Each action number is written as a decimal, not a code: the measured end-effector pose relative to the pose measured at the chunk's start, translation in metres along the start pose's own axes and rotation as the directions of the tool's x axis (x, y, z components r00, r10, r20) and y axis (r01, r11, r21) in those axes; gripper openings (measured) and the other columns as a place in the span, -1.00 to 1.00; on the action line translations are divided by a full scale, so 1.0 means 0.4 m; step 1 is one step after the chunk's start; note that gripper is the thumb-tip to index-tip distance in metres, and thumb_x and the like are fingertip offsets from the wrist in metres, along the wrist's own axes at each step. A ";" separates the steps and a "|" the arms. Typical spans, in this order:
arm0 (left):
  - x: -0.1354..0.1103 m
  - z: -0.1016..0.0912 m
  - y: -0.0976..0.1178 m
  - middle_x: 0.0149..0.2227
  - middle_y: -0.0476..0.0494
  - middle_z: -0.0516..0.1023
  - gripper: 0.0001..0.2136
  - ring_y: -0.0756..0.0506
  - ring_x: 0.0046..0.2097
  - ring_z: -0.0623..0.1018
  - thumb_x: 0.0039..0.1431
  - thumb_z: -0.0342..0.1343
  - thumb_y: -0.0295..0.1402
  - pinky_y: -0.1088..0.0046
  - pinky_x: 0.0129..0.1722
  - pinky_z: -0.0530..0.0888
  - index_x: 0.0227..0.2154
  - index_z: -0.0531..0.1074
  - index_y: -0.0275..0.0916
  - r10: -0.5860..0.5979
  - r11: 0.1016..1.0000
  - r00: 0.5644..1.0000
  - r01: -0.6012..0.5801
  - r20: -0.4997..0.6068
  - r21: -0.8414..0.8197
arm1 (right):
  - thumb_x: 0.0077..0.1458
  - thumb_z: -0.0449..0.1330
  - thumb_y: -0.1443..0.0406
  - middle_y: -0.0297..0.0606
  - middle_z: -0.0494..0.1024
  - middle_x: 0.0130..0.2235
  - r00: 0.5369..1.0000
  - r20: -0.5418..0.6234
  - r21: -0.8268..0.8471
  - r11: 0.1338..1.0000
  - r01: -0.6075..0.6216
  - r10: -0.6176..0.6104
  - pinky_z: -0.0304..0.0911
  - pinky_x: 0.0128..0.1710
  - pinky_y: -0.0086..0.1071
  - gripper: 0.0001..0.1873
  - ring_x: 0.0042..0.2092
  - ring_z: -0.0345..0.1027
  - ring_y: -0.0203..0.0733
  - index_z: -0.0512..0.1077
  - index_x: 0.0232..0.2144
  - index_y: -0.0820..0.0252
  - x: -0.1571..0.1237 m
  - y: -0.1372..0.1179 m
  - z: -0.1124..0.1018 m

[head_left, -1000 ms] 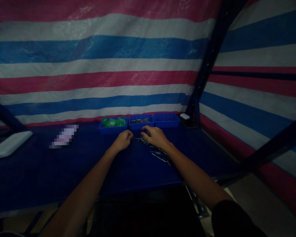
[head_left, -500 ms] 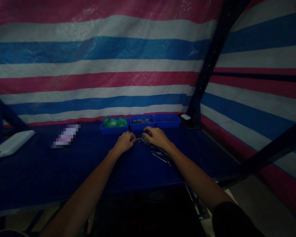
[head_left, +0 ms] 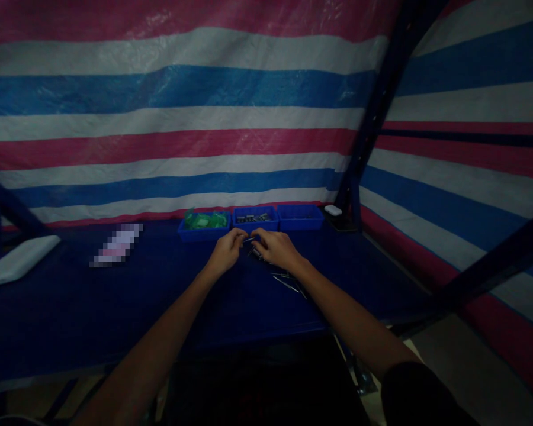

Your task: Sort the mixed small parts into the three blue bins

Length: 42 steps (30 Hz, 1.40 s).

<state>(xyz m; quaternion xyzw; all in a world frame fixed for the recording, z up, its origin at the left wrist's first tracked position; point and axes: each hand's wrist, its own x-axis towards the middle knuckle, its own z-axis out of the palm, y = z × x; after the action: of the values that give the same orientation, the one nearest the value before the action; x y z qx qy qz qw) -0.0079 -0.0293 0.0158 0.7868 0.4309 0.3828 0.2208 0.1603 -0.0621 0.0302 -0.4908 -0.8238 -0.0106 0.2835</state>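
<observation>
My left hand and my right hand are close together over the blue table, fingertips pinched toward each other. Between them is a thin metal rod, gripped at its left end by my left fingers. My right thumb and fingers close on a small metal piece at the other end, mostly hidden by the fingertips. Just below lies a small pile of metal cylinders, partly covered by my right hand. Several loose thin metal pins are scattered near my right wrist.
Along the back stand a blue bin with green plastic packets, a blue bin with metal cylinders and another blue bin. A white case sits at right. To the left lie a blurred-out flat item and a white object.
My right hand has lifted from the pile and moved left with a small metal piece in its fingers. My left hand has risen slightly with the rod, and the fingertips now nearly meet.
</observation>
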 end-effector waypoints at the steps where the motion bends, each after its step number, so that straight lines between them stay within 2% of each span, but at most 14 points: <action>1: -0.001 0.003 -0.001 -0.50 0.01 0.33 -0.84 0.00 -0.43 0.38 0.15 -0.16 -0.34 0.52 -0.39 0.31 -0.33 0.30 -0.26 -0.009 0.999 1.000 0.008 -0.008 -0.034 | 0.12 0.05 0.25 -0.35 0.52 -0.37 1.000 -0.003 -0.007 1.000 0.004 -0.004 0.01 -0.46 -0.50 -0.80 -0.42 0.34 -0.33 0.34 -0.18 0.10 0.000 -0.002 0.002; 4: -0.005 0.009 -0.005 -0.53 0.05 0.31 -0.83 0.03 -0.48 0.35 0.15 -0.14 -0.29 0.55 -0.46 0.29 -0.30 0.27 -0.25 -0.040 0.993 0.999 0.038 -0.017 -0.112 | 0.15 0.01 0.23 -0.32 0.53 -0.34 1.000 0.002 -0.028 0.999 0.030 -0.030 0.03 -0.43 -0.50 -0.82 -0.37 0.36 -0.30 0.35 -0.23 0.11 -0.001 -0.007 0.004; 7: -0.009 0.013 -0.008 -0.55 0.05 0.32 -0.77 0.02 -0.51 0.35 0.18 -0.19 -0.25 0.55 -0.49 0.27 -0.26 0.28 -0.25 -0.097 0.992 0.995 0.095 -0.024 -0.089 | 0.17 -0.03 0.22 -0.29 0.53 -0.33 1.000 0.000 -0.057 0.998 0.031 -0.031 0.05 -0.40 -0.49 -0.80 -0.33 0.38 -0.29 0.37 -0.28 0.13 0.003 0.000 -0.014; 10: -0.005 0.019 -0.014 -0.56 0.02 0.37 -0.77 0.00 -0.49 0.38 0.16 -0.15 -0.25 0.52 -0.47 0.28 -0.31 0.34 -0.24 -0.114 0.988 0.993 0.112 0.010 0.103 | 0.19 -0.08 0.19 -0.25 0.53 -0.34 0.984 -0.124 -0.104 0.985 -0.140 0.126 0.08 -0.36 -0.47 -0.72 -0.31 0.39 -0.25 0.38 -0.29 0.16 0.012 0.040 -0.052; 11: -0.002 0.022 -0.018 -0.54 0.01 0.39 -0.79 -0.01 -0.47 0.40 0.13 -0.10 -0.25 0.51 -0.45 0.28 -0.33 0.36 -0.24 -0.113 0.976 0.993 0.103 0.038 0.193 | 0.19 -0.10 0.18 -0.23 0.53 -0.34 0.955 -0.197 -0.116 0.962 -0.248 0.223 0.09 -0.35 -0.46 -0.70 -0.31 0.39 -0.22 0.37 -0.25 0.17 0.014 0.062 -0.066; 13: 0.009 0.029 -0.024 -0.48 -0.04 0.44 -0.81 -0.05 -0.39 0.43 0.06 -0.01 -0.23 0.49 -0.41 0.30 -0.36 0.40 -0.23 -0.114 0.931 0.989 0.075 0.089 0.356 | 0.18 -0.10 0.15 -0.18 0.53 -0.33 0.844 -0.330 -0.118 0.868 -0.482 0.424 0.12 -0.33 -0.41 -0.65 -0.29 0.39 -0.14 0.32 -0.13 0.20 0.014 0.111 -0.089; 15: 0.020 0.033 -0.029 -0.39 -0.08 0.48 -0.82 -0.07 -0.31 0.45 0.04 0.02 -0.24 0.47 -0.34 0.31 -0.37 0.43 -0.21 -0.121 0.882 0.986 0.055 0.113 0.469 | 0.14 -0.04 0.12 -0.14 0.52 -0.31 0.756 -0.349 -0.108 0.777 -0.620 0.554 0.15 -0.31 -0.36 -0.58 -0.26 0.39 -0.08 0.22 -0.01 0.22 0.007 0.154 -0.100; 17: 0.027 0.031 -0.028 -0.32 -0.10 0.49 -0.84 -0.10 -0.24 0.45 0.05 -0.02 -0.29 0.46 -0.30 0.32 -0.38 0.44 -0.18 -0.131 0.835 0.984 0.043 0.121 0.549 | 0.10 0.00 0.11 -0.12 0.52 -0.28 0.734 -0.289 -0.101 0.743 -0.662 0.614 0.17 -0.31 -0.34 -0.51 -0.25 0.39 -0.05 0.17 0.04 0.23 -0.003 0.176 -0.097; 20: 0.028 0.018 -0.019 -0.26 -0.11 0.50 -0.81 -0.14 -0.17 0.45 0.07 -0.07 -0.34 0.41 -0.28 0.33 -0.37 0.45 -0.14 -0.152 0.794 0.980 0.043 0.131 0.606 | 0.11 -0.02 0.09 -0.12 0.51 -0.26 0.789 -0.188 -0.083 0.791 -0.606 0.585 0.18 -0.32 -0.35 -0.51 -0.24 0.39 -0.07 0.17 0.04 0.20 -0.007 0.162 -0.075; 23: 0.021 0.007 -0.004 -0.27 -0.14 0.51 -0.78 -0.18 -0.19 0.46 0.10 -0.08 -0.26 0.35 -0.27 0.35 -0.34 0.45 -0.15 -0.184 0.792 0.979 0.094 0.090 0.603 | 0.12 -0.03 0.08 -0.14 0.51 -0.27 0.868 -0.105 -0.068 0.867 -0.493 0.485 0.17 -0.33 -0.37 -0.52 -0.28 0.39 -0.11 0.18 0.03 0.18 0.002 0.114 -0.046; 26: 0.014 0.009 0.011 -0.26 -0.18 0.50 -0.76 -0.20 -0.20 0.46 0.06 -0.01 -0.18 0.30 -0.25 0.35 -0.32 0.44 -0.18 -0.198 0.775 0.978 0.115 0.066 0.622 | 0.12 -0.01 0.08 -0.18 0.51 -0.28 0.917 -0.015 -0.060 0.915 -0.398 0.398 0.16 -0.34 -0.41 -0.53 -0.31 0.39 -0.16 0.20 0.02 0.16 0.010 0.068 -0.023; 30: 0.006 0.022 0.021 -0.21 -0.20 0.47 -0.82 -0.21 -0.16 0.43 0.08 -0.06 -0.36 0.28 -0.23 0.35 -0.32 0.43 -0.20 -0.194 0.738 0.975 0.073 0.107 0.671 | 0.11 0.01 0.08 -0.21 0.51 -0.32 0.942 0.064 -0.056 0.944 -0.327 0.330 0.13 -0.36 -0.44 -0.58 -0.32 0.38 -0.19 0.26 -0.03 0.13 0.009 0.044 -0.008; 34: 0.003 0.026 0.018 -0.21 -0.19 0.47 -0.80 -0.18 -0.13 0.40 0.11 -0.10 -0.45 0.30 -0.21 0.34 -0.27 0.39 -0.20 -0.130 0.760 0.970 -0.034 0.204 0.649 | 0.11 0.02 0.11 -0.26 0.51 -0.35 0.959 0.095 -0.030 0.964 -0.265 0.266 0.10 -0.39 -0.46 -0.65 -0.37 0.36 -0.25 0.32 -0.09 0.11 0.007 0.043 -0.006; 42: 0.001 0.022 -0.003 -0.27 -0.26 0.45 -0.86 -0.22 -0.17 0.37 0.13 -0.05 -0.39 0.29 -0.22 0.31 -0.37 0.40 -0.27 -0.104 0.777 0.976 -0.040 0.190 0.628 | 0.10 0.05 0.15 -0.32 0.49 -0.43 0.967 0.120 0.010 0.974 -0.228 0.225 0.06 -0.45 -0.48 -0.66 -0.44 0.33 -0.29 0.31 -0.08 0.10 0.007 0.036 0.008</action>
<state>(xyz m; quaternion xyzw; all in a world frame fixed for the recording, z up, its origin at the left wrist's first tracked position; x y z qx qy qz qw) -0.0013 -0.0284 0.0096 0.8442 0.5209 0.1263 -0.0028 0.1694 -0.0515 0.0253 -0.5781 -0.7777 0.0607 0.2392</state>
